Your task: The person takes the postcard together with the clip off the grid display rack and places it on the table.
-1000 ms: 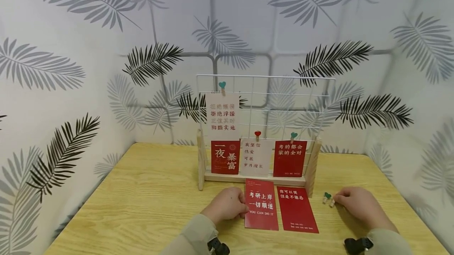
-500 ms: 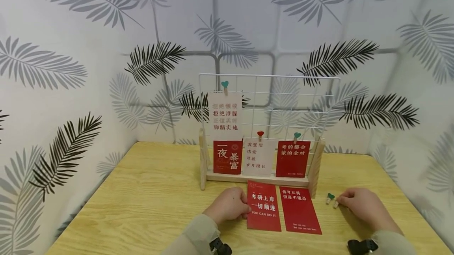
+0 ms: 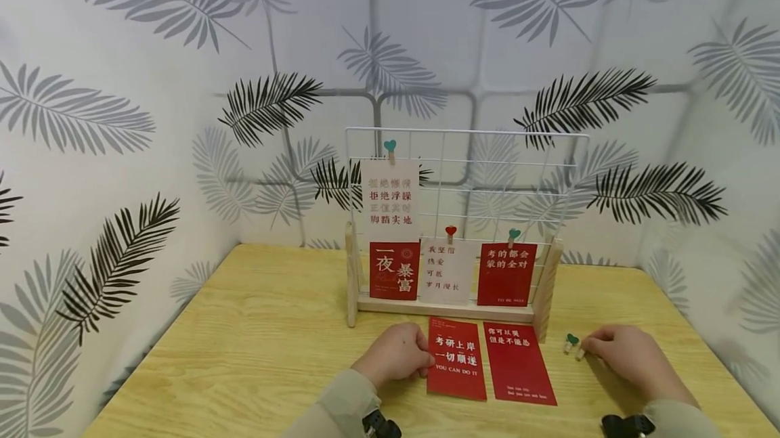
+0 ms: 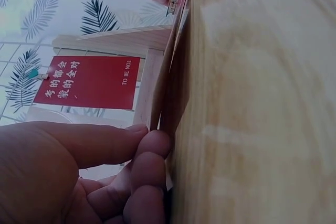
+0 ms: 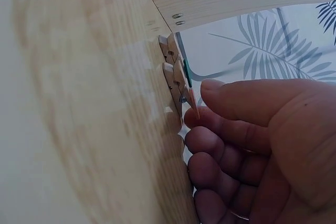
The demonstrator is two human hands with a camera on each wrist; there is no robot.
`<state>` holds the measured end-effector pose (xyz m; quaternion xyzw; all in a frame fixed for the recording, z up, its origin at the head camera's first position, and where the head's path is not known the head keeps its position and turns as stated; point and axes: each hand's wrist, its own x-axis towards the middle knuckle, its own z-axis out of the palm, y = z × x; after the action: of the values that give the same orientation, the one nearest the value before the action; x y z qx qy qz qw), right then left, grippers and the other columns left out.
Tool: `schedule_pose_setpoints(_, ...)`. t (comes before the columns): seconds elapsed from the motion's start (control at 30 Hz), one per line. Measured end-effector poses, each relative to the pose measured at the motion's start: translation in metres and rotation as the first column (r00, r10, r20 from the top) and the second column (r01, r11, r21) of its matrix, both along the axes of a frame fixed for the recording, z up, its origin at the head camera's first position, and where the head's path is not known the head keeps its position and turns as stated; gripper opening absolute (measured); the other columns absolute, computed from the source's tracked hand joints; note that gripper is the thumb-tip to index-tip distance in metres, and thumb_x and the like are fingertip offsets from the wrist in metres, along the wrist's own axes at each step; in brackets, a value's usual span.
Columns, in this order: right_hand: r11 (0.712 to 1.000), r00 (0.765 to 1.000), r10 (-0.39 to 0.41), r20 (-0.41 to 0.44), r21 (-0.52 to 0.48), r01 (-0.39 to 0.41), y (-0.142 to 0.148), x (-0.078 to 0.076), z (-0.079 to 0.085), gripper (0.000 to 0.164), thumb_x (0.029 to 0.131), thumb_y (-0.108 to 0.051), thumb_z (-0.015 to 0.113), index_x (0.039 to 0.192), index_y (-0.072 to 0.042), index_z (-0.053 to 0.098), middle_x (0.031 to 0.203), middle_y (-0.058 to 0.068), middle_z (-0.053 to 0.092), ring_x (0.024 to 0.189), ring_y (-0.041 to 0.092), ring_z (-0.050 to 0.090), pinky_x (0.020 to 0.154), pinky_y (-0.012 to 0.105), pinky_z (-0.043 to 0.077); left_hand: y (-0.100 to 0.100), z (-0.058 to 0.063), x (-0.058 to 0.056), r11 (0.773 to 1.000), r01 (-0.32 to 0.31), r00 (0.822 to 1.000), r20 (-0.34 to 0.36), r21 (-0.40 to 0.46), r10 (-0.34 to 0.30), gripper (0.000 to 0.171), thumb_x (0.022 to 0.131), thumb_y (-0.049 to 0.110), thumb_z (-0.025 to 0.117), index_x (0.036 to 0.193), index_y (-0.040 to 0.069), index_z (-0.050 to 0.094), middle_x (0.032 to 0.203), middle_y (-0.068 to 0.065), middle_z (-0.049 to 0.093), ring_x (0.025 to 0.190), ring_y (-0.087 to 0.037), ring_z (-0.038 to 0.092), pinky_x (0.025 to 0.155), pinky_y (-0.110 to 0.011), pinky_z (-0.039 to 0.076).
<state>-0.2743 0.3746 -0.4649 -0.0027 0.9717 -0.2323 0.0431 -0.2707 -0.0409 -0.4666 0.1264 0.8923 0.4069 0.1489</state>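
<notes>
“YOU CAN DO IT” on left table card (image 3: 457, 359); “TO BE NO.1”, “一夜暴富” on red rack cards (image 3: 506, 281)

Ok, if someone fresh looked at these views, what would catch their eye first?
Probably the wire rack on the table, with red and white cards hung across its front. Next, two loose red cards before it, the left one pinched at its edge by the left hand. Then two small clothespins to their right, beside the right hand.

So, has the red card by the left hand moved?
Yes: in the head view, the red card has shifted down slightly, away from the rack's wooden rail.
</notes>
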Motion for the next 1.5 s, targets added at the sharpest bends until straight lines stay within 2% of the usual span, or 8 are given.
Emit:
schedule_pose_setpoints(0.13, 1.000, 1.000, -0.008, -0.004, -0.013, 0.008, -0.001, -0.002, 0.002, 0.038, 0.097, -0.043, 0.063, 0.107, -0.010, 0.077, 0.112, 0.017, 0.071, 0.108, 0.046, 0.061, 0.088, 0.061, 0.047, 0.000, 0.000, -0.002, 1.000, -0.001, 1.000, -0.009, -0.017, 0.001, 0.019, 0.093, 0.017, 0.075, 0.081, 0.011, 0.061, 0.066, -0.001, 0.065, 0.058, -0.016, 0.059, 0.054, -0.031, 0.048)
schedule_pose_setpoints(0.3, 1.000, 1.000, -0.003, -0.008, -0.020, 0.003, -0.002, -0.001, 0.004, 0.042, 0.098, -0.045, 0.062, 0.112, -0.007, 0.075, 0.115, 0.019, 0.070, 0.110, 0.046, 0.061, 0.090, 0.062, 0.046, -0.001, 0.000, -0.002, 1.000, 0.003, 1.000, -0.008, -0.025, -0.004, 0.018, 0.094, 0.018, 0.073, 0.082, 0.011, 0.061, 0.066, -0.001, 0.066, 0.059, -0.016, 0.060, 0.055, -0.032, 0.048)
schedule_pose_setpoints(0.43, 0.999, 1.000, -0.024, -0.003, -0.036, 0.024, -0.004, 0.003, 0.009, 0.046, 0.099, -0.045, 0.060, 0.117, -0.005, 0.073, 0.117, 0.020, 0.069, 0.112, 0.047, 0.059, 0.090, 0.063, 0.046, -0.002, 0.001, -0.001, 1.000, -0.001, 1.000, 0.023, 0.003, 0.001, 0.017, 0.094, 0.019, 0.073, 0.085, 0.011, 0.062, 0.068, -0.002, 0.067, 0.061, -0.017, 0.061, 0.056, -0.033, 0.049)
schedule_pose_setpoints(0.6, 0.999, 0.996, -0.020, -0.082, -0.034, 0.018, -0.007, 0.007, 0.019, 0.052, 0.101, -0.049, 0.058, 0.121, -0.002, 0.070, 0.120, 0.023, 0.068, 0.112, 0.049, 0.059, 0.086, 0.061, 0.048, -0.007, 0.006, -0.002, 1.000, -0.010, 1.000, 0.022, 0.019, 0.009, 0.016, 0.096, 0.026, 0.071, 0.091, 0.015, 0.062, 0.071, -0.003, 0.067, 0.062, -0.018, 0.060, 0.058, -0.034, 0.048)
schedule_pose_setpoints(0.8, 0.999, 0.993, -0.002, -0.121, -0.051, -0.005, -0.014, 0.009, 0.034, 0.064, 0.100, -0.058, 0.054, 0.127, -0.002, 0.067, 0.123, 0.025, 0.066, 0.110, 0.048, 0.060, 0.081, 0.058, 0.051, -0.011, 0.016, -0.006, 1.000, 0.000, 0.999, -0.036, 0.030, 0.001, 0.015, 0.096, 0.028, 0.071, 0.098, 0.017, 0.061, 0.071, -0.001, 0.066, 0.062, -0.017, 0.060, 0.058, -0.034, 0.050)
schedule_pose_setpoints(1.1, 0.999, 0.982, 0.014, -0.191, -0.048, -0.023, -0.028, 0.012, 0.045, 0.057, 0.101, -0.054, 0.055, 0.125, -0.004, 0.069, 0.117, 0.019, 0.070, 0.106, 0.043, 0.063, 0.079, 0.056, 0.052, -0.019, 0.031, -0.004, 0.999, 0.023, 0.998, -0.067, 0.025, -0.021, 0.022, 0.096, 0.033, 0.071, 0.106, 0.016, 0.063, 0.079, 0.002, 0.065, 0.069, -0.017, 0.063, 0.061, -0.035, 0.052)
schedule_pose_setpoints(1.27, 0.999, 0.970, 0.039, -0.239, -0.022, -0.046, -0.042, 0.009, 0.055, 0.053, 0.101, -0.053, 0.055, 0.122, -0.007, 0.071, 0.116, 0.017, 0.070, 0.104, 0.040, 0.065, 0.079, 0.057, 0.052, -0.023, 0.038, -0.004, 1.000, 0.028, 0.991, -0.134, 0.005, -0.027, 0.030, 0.096, 0.034, 0.071, 0.114, 0.012, 0.064, 0.079, 0.002, 0.063, 0.067, -0.015, 0.062, 0.060, -0.034, 0.049)
schedule_pose_setpoints(1.5, 0.996, 0.954, 0.068, -0.293, -0.039, -0.083, -0.070, 0.008, 0.078, 0.041, 0.103, -0.043, 0.058, 0.122, -0.009, 0.071, 0.115, 0.015, 0.070, 0.102, 0.037, 0.065, 0.078, 0.056, 0.053, -0.025, 0.043, -0.003, 1.000, -0.001, 0.977, -0.214, 0.025, 0.006, 0.025, 0.096, 0.031, 0.070, 0.114, 0.015, 0.063, 0.083, 0.005, 0.063, 0.068, -0.014, 0.058, 0.060, -0.032, 0.049)
